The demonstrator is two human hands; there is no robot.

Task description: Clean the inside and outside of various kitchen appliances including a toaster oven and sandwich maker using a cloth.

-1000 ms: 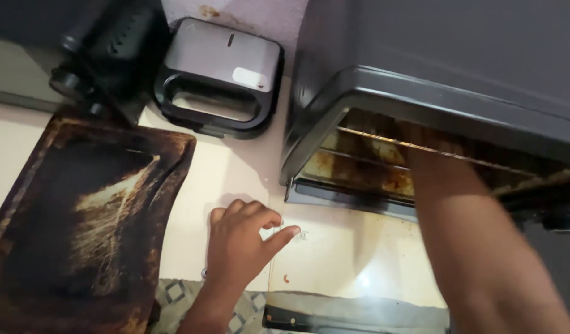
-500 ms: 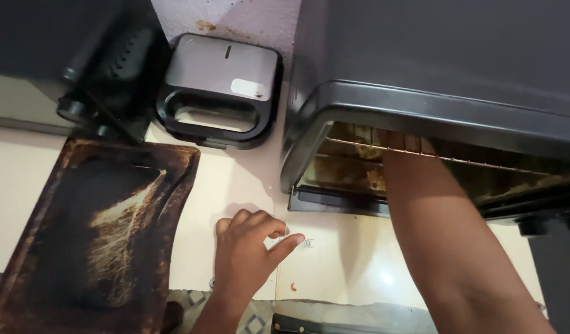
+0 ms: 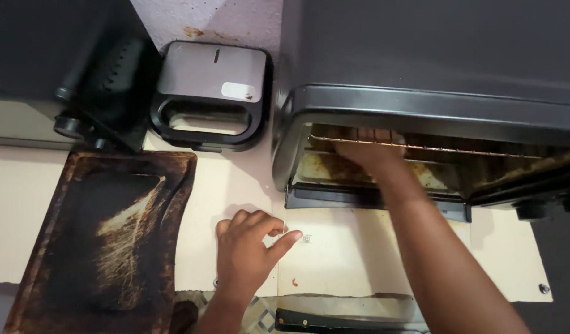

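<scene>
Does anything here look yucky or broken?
Yes. The baking tray on the counter is crusted dark brown with burnt scrape marks. The toaster oven floor is stained too, where the right hand reaches in. A reddish crumb lies near the left hand.

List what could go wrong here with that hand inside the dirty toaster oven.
1. The right hand reaches under the wire rack inside the toaster oven; knuckles could scrape the rack or pick up baked-on grime.
2. If the oven is still warm, which cannot be told, a burn is possible.
3. The left hand braces on the counter close to the crusted baking tray; a slip could knock it.
</scene>
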